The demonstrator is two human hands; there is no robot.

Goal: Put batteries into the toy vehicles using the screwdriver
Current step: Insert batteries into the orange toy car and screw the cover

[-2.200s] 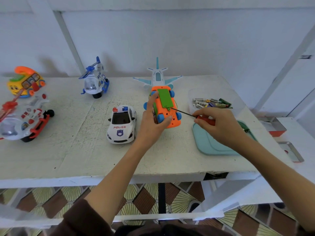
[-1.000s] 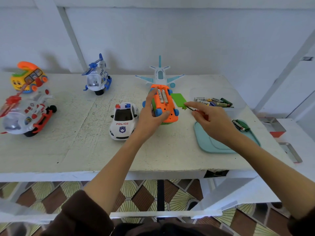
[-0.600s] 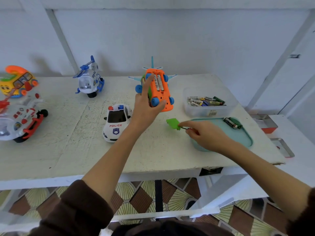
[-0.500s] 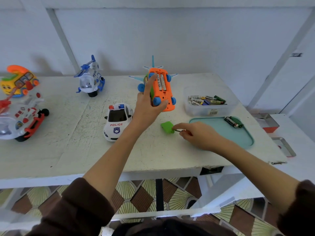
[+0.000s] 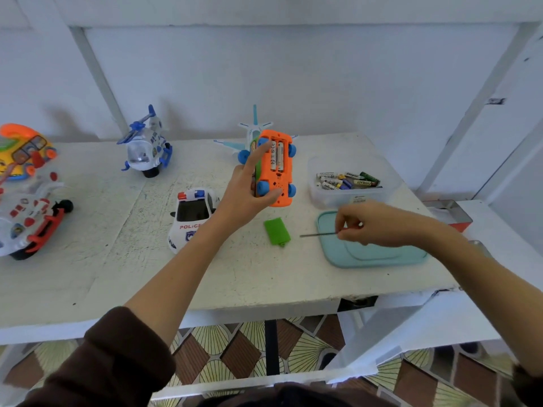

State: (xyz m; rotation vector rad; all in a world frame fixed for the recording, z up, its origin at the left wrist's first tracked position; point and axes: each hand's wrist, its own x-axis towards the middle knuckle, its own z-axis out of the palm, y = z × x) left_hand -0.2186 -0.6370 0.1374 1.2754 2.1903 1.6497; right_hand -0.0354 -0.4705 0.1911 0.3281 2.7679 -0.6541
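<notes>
My left hand (image 5: 246,193) holds an orange toy car (image 5: 276,167) with blue wheels up off the table, underside toward me. Its battery bay is uncovered and two batteries (image 5: 276,157) lie inside. The green battery cover (image 5: 276,231) rests flat on the table below the car. My right hand (image 5: 379,223) grips the screwdriver (image 5: 317,235), whose thin shaft points left toward the cover; the handle is hidden in my fist. A clear tub of loose batteries (image 5: 348,181) stands behind my right hand.
A teal lid (image 5: 373,255) lies under my right hand. A police car (image 5: 191,217) sits left of the cover. A toy plane (image 5: 253,133), a blue helicopter (image 5: 145,149), a red and white helicopter (image 5: 28,224) and a yellow toy phone (image 5: 20,149) stand on the white table (image 5: 117,274).
The green cover came off the car and now lies on the table. My right hand drew back to the right with the screwdriver. My left hand lifted the car.
</notes>
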